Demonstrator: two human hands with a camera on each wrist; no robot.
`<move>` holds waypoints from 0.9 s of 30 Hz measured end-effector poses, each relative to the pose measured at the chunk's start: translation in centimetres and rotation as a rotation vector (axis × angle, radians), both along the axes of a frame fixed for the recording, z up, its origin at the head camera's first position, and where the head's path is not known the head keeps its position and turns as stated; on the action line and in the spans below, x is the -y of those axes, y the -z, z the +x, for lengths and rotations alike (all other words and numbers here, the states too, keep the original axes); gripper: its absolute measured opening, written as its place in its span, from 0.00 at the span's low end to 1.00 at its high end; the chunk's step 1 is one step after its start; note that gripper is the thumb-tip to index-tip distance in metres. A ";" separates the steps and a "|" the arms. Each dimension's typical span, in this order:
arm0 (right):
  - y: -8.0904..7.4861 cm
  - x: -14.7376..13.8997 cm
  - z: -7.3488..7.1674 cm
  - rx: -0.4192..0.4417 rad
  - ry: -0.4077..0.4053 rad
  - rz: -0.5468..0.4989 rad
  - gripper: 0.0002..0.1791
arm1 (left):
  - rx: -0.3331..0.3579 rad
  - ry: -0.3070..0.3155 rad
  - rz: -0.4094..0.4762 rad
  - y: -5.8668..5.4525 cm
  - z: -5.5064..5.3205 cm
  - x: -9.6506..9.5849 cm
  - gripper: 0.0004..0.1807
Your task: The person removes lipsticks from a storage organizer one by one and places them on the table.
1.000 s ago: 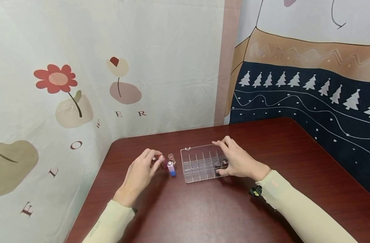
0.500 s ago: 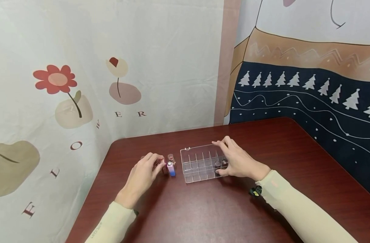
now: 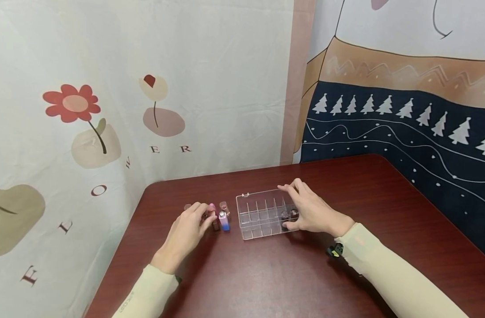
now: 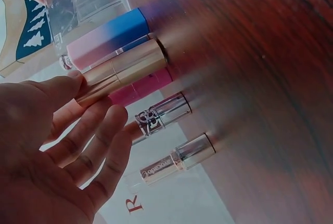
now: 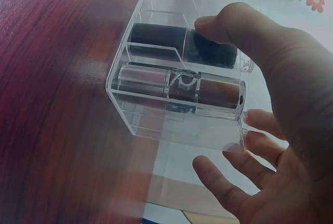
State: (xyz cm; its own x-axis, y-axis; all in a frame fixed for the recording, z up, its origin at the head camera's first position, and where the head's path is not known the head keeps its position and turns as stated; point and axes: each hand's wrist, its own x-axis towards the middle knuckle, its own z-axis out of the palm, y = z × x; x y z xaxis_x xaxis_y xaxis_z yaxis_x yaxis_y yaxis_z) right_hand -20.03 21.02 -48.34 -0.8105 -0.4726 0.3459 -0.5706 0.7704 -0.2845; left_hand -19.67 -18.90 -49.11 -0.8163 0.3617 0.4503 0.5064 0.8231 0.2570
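Note:
My left hand (image 3: 186,227) pinches the top of an upright gold lipstick (image 4: 127,68) between thumb and fingers. Right beside it stands a pink-to-blue lipstick (image 4: 112,34); a magenta lipstick (image 4: 143,88) shows just behind. Farther along are a silver-based lipstick (image 4: 174,108) and a slim one with a pale metallic base (image 4: 196,150). My right hand (image 3: 318,212) grips the right end of a clear divided box (image 3: 260,216), fingers at the far edge, thumb at the near side. Within that end stand a black lipstick (image 5: 156,42) and a clear-and-silver lipstick (image 5: 143,81), the thumb close over the black one.
Everything stands on a dark red-brown table (image 3: 258,274). A small clear tube (image 3: 224,207) stands between the lipsticks and the box. Printed cloths (image 3: 226,88) hang behind the table's back and right edges.
My left hand has come slightly nearer and to the right, and the gold lipstick now shows beside the pink-to-blue one. The magenta lipstick shows behind the fingers. Right hand and box hold still.

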 end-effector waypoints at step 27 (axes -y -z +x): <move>0.1 0.0 0.1 -0.009 -0.005 -0.002 0.62 | 0.037 -0.028 0.008 -0.4 0.2 0.1 0.10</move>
State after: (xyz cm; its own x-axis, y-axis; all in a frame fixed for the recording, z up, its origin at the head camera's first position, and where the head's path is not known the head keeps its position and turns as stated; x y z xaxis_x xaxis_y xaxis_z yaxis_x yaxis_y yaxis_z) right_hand -19.95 21.03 -48.40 -0.8051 -0.4757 0.3543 -0.5769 0.7669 -0.2812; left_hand -19.47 -19.02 -48.69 -0.8424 0.3346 0.4224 0.4730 0.8347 0.2821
